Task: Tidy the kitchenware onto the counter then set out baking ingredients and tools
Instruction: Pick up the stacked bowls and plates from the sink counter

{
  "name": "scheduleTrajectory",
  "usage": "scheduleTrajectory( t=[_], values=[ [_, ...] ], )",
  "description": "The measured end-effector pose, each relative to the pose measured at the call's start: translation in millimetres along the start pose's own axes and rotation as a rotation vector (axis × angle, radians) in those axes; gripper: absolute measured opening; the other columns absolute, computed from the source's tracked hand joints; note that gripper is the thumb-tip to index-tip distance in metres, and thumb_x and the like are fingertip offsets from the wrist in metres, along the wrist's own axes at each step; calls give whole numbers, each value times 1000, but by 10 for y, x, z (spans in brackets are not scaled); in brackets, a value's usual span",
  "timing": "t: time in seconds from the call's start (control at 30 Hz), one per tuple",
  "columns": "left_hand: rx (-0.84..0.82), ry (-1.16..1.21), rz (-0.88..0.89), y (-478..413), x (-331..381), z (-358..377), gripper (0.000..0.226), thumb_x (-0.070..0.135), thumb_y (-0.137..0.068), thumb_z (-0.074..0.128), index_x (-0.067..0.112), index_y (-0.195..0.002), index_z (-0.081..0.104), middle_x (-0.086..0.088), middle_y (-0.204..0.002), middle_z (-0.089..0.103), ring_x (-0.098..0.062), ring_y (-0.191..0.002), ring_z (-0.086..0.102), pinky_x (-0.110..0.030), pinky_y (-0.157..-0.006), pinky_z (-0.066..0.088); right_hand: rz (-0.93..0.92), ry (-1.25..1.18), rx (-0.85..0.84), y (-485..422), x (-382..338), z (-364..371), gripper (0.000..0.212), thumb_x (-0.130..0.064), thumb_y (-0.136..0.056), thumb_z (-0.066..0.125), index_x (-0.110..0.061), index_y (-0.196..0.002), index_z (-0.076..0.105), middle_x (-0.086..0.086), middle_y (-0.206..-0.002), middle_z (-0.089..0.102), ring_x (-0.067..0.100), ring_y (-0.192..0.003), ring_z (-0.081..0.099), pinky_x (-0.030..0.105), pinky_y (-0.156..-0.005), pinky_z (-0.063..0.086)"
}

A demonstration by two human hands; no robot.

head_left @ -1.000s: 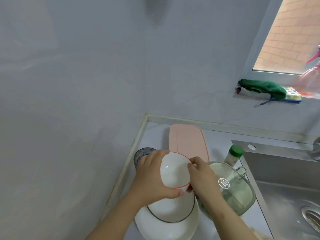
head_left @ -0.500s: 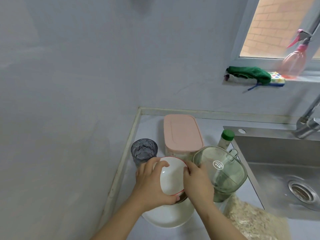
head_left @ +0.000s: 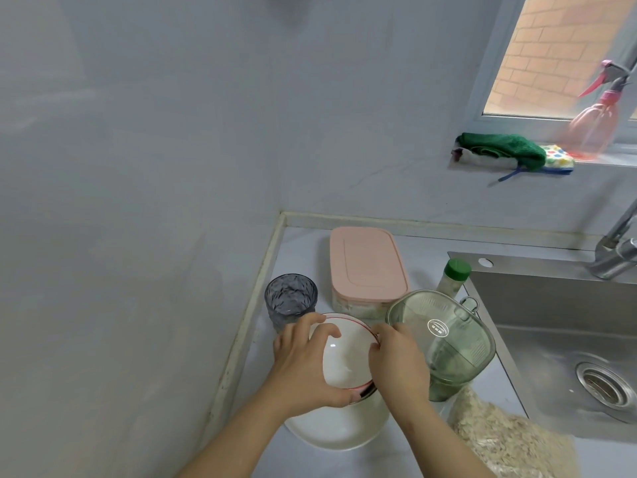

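While a red-rimmed bowl [head_left: 344,357] is held over the plate [head_left: 331,429], both hands are closed on its rim. The left hand [head_left: 303,367] is wrapped round the bowl's left and near edge, fingers curled over the top rim, thumb pressed at the bottom. The right hand [head_left: 400,363] is pinched on the bowl's right rim, fingertips bent inward. A dark edge is seen just under the bowl's near side, possibly a second dish; it cannot be told for sure. The bowl is tilted toward the camera, above the plate's far part; contact with the plate cannot be confirmed.

Positions relative to the bowl: a grey tumbler [head_left: 290,301] is just behind-left, upright. A pink-lidded box [head_left: 367,263] is behind. A green clear container [head_left: 444,339] is just right, touching or nearly touching the right hand. A green-capped bottle [head_left: 451,279] is behind-right, partly hidden by the container. A bag of oats [head_left: 506,439] is lying front-right. The sink [head_left: 551,322] is set far right, all on the counter [head_left: 303,250].
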State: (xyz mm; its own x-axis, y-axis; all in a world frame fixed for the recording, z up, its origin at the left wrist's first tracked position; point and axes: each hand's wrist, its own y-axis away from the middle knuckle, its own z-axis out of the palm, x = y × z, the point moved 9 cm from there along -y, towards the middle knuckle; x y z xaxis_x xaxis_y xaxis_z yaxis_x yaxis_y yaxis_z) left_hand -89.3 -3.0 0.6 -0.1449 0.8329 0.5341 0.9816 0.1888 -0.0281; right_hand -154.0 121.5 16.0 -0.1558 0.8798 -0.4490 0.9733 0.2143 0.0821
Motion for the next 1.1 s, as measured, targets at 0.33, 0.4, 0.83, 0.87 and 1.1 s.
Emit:
scheduleTrajectory(
  t=[0.33,0.4,0.83,0.87,1.1],
  values=[
    [-79,-295,49,13,8,48,102,85,-47,15,37,-136,29,15,-148,2,-11,-136,-1,-32,-104,2,-27,36,34,32,4,54,31,-8,-92,37,-18,-119,48,2,-118,43,28,-86,59,33,-69,46],
    [-63,-323,43,13,23,42,98,82,-52,6,37,-136,30,13,-150,3,-13,-138,-3,-34,-108,-1,-23,21,52,48,21,74,33,-10,-93,36,-20,-122,47,1,-119,43,27,-90,61,32,-66,44],
    [203,658,-618,306,-635,151,62,26,-90,57,17,-144,28,-11,-147,25,-26,-135,29,-34,-107,28,39,-587,-6,264,106,368,52,-11,-85,46,-26,-135,40,0,-127,53,23,-119,48,43,-100,39],
    [183,717,-670,317,-678,195,66,26,-88,59,17,-145,26,-11,-148,24,-28,-135,30,-36,-106,30,52,-651,4,283,104,369,53,-14,-81,46,-24,-133,42,0,-129,52,22,-119,48,43,-101,39],
    [-18,1056,-871,224,-917,555,104,78,-37,59,27,-127,45,-4,-128,52,-30,-116,52,-48,-99,44,366,-895,40,337,402,528,55,-6,-80,53,-7,-134,41,12,-132,46,29,-120,44,45,-102,39]
  ],
)
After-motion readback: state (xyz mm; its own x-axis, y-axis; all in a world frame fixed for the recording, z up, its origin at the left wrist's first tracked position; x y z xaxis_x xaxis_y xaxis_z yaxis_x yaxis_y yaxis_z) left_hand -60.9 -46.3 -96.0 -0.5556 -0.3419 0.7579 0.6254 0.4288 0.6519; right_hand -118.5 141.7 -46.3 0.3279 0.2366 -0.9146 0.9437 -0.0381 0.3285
